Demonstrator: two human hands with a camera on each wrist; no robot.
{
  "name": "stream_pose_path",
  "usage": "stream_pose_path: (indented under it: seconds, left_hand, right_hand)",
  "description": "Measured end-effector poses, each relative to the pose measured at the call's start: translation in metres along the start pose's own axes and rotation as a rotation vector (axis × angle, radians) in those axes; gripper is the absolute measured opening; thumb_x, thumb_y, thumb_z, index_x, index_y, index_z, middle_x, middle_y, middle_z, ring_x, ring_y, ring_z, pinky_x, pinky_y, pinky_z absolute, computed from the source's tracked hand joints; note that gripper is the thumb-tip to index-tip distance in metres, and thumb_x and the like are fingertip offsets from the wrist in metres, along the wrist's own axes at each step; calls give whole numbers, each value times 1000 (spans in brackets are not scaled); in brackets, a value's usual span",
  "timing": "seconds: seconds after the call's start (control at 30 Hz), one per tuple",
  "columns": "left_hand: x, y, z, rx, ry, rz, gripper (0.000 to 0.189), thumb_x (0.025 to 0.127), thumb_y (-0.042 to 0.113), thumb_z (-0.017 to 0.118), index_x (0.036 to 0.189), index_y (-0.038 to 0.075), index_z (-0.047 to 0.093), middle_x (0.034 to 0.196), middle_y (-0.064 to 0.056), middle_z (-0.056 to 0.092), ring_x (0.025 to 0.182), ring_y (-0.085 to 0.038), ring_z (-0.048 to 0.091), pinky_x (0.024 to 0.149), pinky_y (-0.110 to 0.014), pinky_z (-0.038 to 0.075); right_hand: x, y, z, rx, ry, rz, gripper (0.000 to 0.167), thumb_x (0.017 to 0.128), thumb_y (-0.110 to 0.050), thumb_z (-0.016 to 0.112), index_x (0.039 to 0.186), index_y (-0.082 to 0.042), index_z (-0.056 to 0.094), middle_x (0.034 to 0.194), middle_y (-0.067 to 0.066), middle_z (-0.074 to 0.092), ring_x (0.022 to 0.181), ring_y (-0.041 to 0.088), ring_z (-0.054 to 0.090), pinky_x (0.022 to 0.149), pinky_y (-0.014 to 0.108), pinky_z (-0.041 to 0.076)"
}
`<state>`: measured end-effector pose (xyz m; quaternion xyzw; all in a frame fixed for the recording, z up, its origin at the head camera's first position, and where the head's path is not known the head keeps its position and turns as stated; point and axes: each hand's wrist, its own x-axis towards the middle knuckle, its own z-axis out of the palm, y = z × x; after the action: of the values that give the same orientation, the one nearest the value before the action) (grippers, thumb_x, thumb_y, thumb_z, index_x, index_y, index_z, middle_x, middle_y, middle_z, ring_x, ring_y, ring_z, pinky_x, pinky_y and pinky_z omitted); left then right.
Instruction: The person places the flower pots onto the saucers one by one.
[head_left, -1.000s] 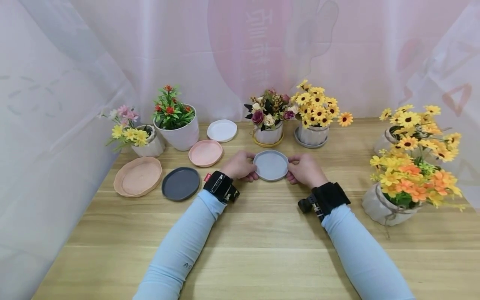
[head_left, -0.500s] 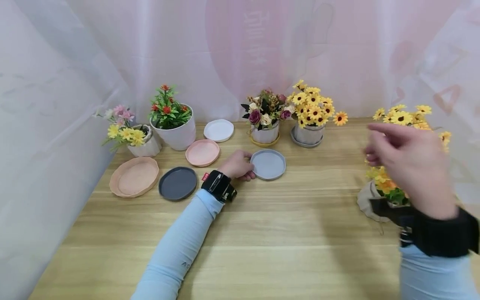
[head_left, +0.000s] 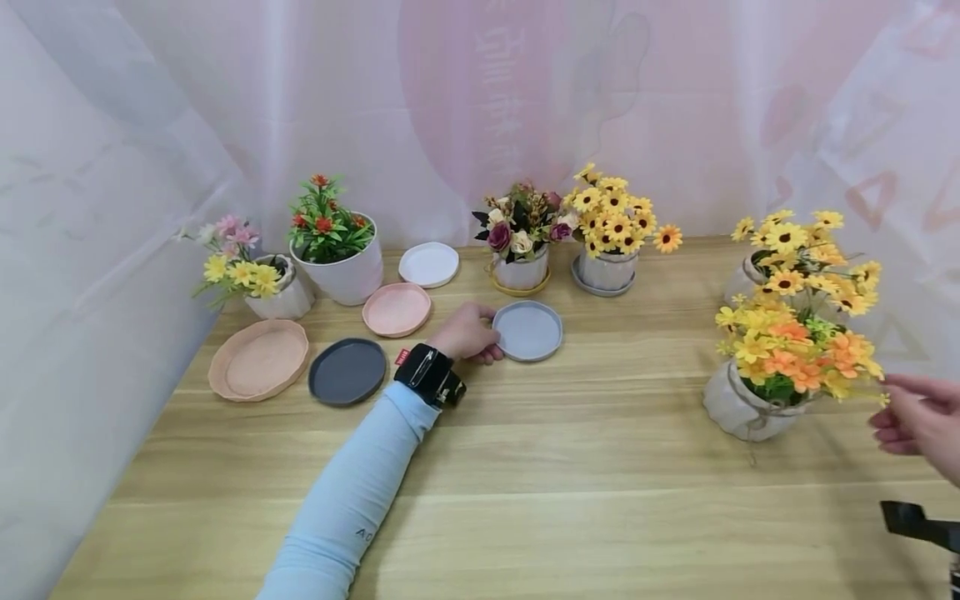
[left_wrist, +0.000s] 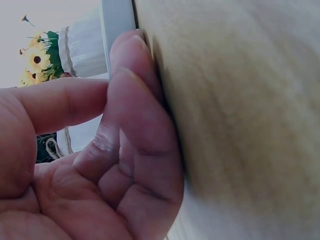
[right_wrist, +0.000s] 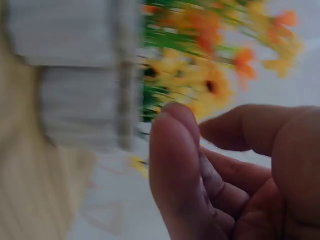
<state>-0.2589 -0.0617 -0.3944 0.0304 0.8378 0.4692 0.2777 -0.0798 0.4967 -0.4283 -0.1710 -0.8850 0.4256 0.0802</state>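
A round grey saucer (head_left: pixel 528 331) lies on the wooden table, and my left hand (head_left: pixel 467 333) pinches its left rim. In the left wrist view the fingertips (left_wrist: pixel 132 97) lie against the saucer's edge, low over the wood. At the far right, my right hand (head_left: pixel 924 423) is off the table with loosely bent fingers and holds nothing. Nearest to it stands a ribbed pale pot of yellow and orange flowers (head_left: pixel 757 408). The right wrist view shows this hand's fingers (right_wrist: pixel 175 165) in front of two blurred pots.
Beige (head_left: pixel 258 360), dark grey (head_left: pixel 347 372), pink (head_left: pixel 397 309) and white saucers (head_left: pixel 429 264) lie at the left. Two flower pots stand behind them. At the back, a rose pot (head_left: pixel 521 268) and a yellow daisy pot (head_left: pixel 607 271) stand on saucers. Another daisy pot (head_left: pixel 738 279) is at right.
My right hand has let go of the grey saucer's right rim and swung across to the far right, beyond the front flower pot. The left hand has stayed at the saucer.
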Motion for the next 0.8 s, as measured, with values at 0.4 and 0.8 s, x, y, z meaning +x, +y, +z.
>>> stream_pose_path:
  seconds: [0.4,0.8]
  left_hand:
    - [-2,-4,-2,-21,16,21,53,95,2,56,146,-3,42,77,-14,72,55,-14,65,51,-25,57]
    - [-4,1,-5,-9,18,19,53,95,3,57,146,-2,42,78,-14,72,56,-14,65,52,-25,57]
  right_hand:
    - [-48,-111,41,-79,-312,-8,58,110,-27,20,137,23,26,80,16,66,63,24,67,55,40,60]
    - [-37,-127,46,-106,-426,-52,52,109,-31,28,131,15,35,70,13,59,53,26,58,46,41,54]
